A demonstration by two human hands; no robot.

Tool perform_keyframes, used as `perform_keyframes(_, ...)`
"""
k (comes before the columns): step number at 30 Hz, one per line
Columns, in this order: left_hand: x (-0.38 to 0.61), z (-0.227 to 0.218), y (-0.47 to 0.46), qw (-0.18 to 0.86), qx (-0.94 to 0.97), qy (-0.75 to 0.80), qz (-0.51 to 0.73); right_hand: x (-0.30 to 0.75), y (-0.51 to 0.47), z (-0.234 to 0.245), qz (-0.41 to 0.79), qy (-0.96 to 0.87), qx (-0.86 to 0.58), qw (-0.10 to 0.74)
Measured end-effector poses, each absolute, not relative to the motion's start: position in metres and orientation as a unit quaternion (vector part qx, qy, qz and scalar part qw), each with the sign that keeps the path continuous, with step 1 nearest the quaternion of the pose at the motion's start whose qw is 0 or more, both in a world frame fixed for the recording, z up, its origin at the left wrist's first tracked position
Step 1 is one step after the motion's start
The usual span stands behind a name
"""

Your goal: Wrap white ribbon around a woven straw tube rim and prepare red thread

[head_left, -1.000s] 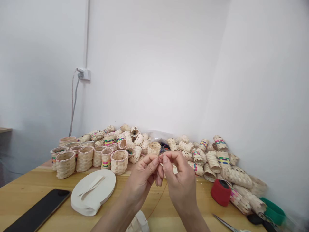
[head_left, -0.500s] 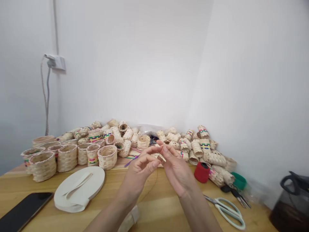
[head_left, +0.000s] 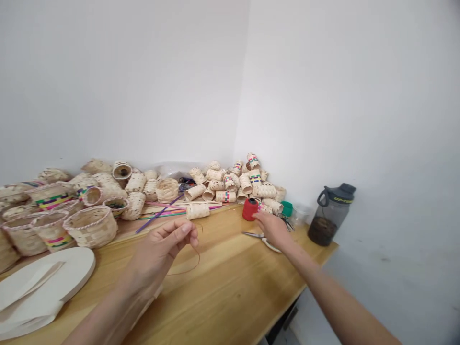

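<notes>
My left hand (head_left: 162,248) is raised over the wooden table (head_left: 230,282), thumb and forefinger pinched on a thin red thread (head_left: 189,268) that loops down below it. My right hand (head_left: 272,228) is stretched out to the right and rests over the white-handled scissors (head_left: 261,238), its fingertips close to the red thread spool (head_left: 250,209). Whether it grips the scissors I cannot tell. A small woven tube (head_left: 197,211) lies just beyond my left hand.
Piles of small woven baskets (head_left: 91,225) and woven tubes (head_left: 230,182) fill the back of the table by the wall corner. Coloured strips (head_left: 161,212) lie among them. A white tape roll (head_left: 43,282) sits at left, a dark water bottle (head_left: 330,214) at the table's right end.
The view has swung right. My hands, pinched together in front of me before, have separated: the right has reached out to the scissors by the red spool, the left keeps the thread.
</notes>
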State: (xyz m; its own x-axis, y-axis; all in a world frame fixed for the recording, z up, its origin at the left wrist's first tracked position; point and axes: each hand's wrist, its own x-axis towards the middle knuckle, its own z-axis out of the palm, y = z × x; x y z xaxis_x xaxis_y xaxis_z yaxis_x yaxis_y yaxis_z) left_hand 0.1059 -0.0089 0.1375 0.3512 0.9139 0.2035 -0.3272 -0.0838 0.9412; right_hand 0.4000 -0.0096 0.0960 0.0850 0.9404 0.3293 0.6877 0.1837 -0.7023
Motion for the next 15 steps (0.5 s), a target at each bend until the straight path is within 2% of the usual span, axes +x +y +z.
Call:
perform_keyframes(5, 0.099, 0.147, -0.005, 0.643, 0.489, 0.266, 0.526, 0.453, -0.023, 0.064, 0.132, -0.713, -0.646, 0.237)
perform_keyframes(10, 0.092, 0.150, -0.001, 0.648, 0.480, 0.252, 0.535, 0.460, -0.018, 0.051, 0.124, -0.743, -0.630, 0.189)
perform_keyframes(13, 0.088, 0.152, -0.001, 0.642, 0.478, 0.252, 0.544, 0.440, -0.027, 0.060, 0.205, -0.717, -0.623, 0.235)
perform_keyframes(15, 0.086, 0.153, 0.000, 0.638, 0.480, 0.246, 0.550, 0.415, -0.044, 0.074, 0.425, -0.625, -0.555, 0.348)
